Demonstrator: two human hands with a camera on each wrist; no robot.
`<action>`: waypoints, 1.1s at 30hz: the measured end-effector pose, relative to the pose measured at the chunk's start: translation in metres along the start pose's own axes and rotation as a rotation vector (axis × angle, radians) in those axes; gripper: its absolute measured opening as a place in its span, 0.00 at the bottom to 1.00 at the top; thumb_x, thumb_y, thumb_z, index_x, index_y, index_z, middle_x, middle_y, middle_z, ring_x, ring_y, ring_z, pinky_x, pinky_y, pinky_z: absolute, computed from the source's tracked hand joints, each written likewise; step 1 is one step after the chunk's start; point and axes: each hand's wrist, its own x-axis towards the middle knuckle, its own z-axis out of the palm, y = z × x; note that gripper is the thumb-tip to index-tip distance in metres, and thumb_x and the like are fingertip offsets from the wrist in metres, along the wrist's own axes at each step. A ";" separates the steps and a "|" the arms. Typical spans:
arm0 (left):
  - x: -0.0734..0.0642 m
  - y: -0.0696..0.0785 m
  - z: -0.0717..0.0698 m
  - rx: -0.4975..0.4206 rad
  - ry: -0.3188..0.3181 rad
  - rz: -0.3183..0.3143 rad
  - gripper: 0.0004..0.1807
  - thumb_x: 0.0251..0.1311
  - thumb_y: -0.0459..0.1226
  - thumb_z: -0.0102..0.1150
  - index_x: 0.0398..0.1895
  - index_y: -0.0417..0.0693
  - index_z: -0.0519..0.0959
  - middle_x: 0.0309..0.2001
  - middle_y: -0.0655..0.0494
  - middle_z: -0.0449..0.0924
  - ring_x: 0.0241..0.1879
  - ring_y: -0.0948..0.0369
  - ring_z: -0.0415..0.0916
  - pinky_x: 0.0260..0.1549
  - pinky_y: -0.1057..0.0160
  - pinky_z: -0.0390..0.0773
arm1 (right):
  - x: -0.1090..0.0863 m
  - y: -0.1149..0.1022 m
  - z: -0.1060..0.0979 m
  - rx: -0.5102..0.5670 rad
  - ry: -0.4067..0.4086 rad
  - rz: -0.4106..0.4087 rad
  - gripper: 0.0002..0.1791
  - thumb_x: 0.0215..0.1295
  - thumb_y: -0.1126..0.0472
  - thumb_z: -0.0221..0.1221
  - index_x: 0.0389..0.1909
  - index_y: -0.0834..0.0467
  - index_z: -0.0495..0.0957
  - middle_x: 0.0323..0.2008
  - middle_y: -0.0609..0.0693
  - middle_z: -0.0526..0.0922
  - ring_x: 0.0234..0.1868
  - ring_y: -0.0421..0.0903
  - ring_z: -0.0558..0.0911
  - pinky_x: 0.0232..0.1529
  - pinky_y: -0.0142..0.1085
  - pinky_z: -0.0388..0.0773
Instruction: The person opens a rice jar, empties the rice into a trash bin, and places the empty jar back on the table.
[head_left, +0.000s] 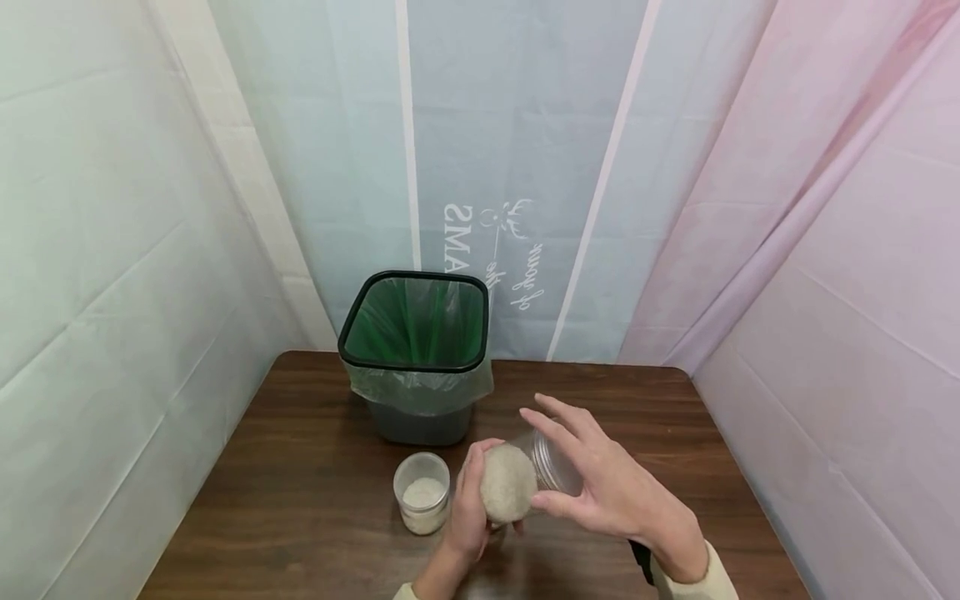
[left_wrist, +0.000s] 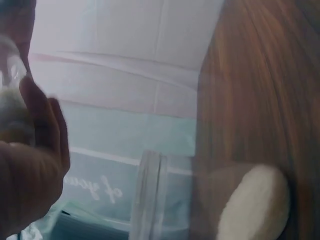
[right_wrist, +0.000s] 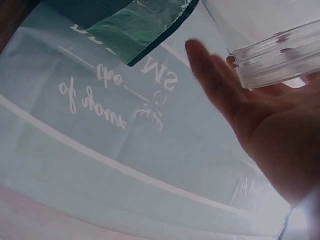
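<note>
We see the left hand [head_left: 468,512] grasping a clear jar [right_wrist: 265,22], fingers and thumb curled round the part filled with off-white, rice-like grains [head_left: 508,483]. We find this jar tilted, on the near side of the bin [head_left: 412,367] and a little to its right. The right hand [head_left: 603,471] is farther right of the bin, its fingers spread and loose around the jar's threaded rim [head_left: 545,462]; we cannot tell whether its palm touches the rim. Cream cuffs [head_left: 701,575] cover both forearms.

Next outward, we have a second jar [head_left: 401,483] upright directly on the near side of the bin, partly filled with similar grains. The bin itself is dark, with a black rim and a translucent liner [head_left: 423,390] folded over its edge. Under it we see a dark wood-grain table [head_left: 285,500], and behind it, blue-grey cloth [head_left: 525,125] with white, mirror-reversed lettering [head_left: 457,237].
</note>
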 end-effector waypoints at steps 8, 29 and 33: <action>-0.004 0.002 0.005 0.269 0.208 0.306 0.23 0.76 0.36 0.24 0.58 0.38 0.70 0.54 0.44 0.73 0.49 0.63 0.72 0.48 0.63 0.76 | -0.003 -0.007 -0.009 -0.093 0.040 0.070 0.45 0.64 0.27 0.49 0.76 0.46 0.55 0.67 0.53 0.66 0.57 0.48 0.74 0.41 0.43 0.80; -0.005 0.005 -0.003 0.005 0.079 0.206 0.28 0.79 0.45 0.18 0.61 0.32 0.63 0.49 0.45 0.73 0.37 0.64 0.77 0.29 0.62 0.83 | 0.000 -0.021 -0.010 -0.151 0.024 0.109 0.42 0.59 0.41 0.65 0.73 0.45 0.61 0.58 0.47 0.73 0.50 0.40 0.76 0.38 0.35 0.79; -0.005 0.005 -0.006 -0.093 0.010 0.100 0.32 0.78 0.51 0.18 0.62 0.32 0.59 0.44 0.53 0.77 0.26 0.65 0.77 0.15 0.62 0.79 | 0.000 -0.024 -0.011 -0.138 0.025 0.052 0.42 0.58 0.42 0.66 0.72 0.47 0.62 0.61 0.47 0.71 0.55 0.41 0.74 0.42 0.37 0.80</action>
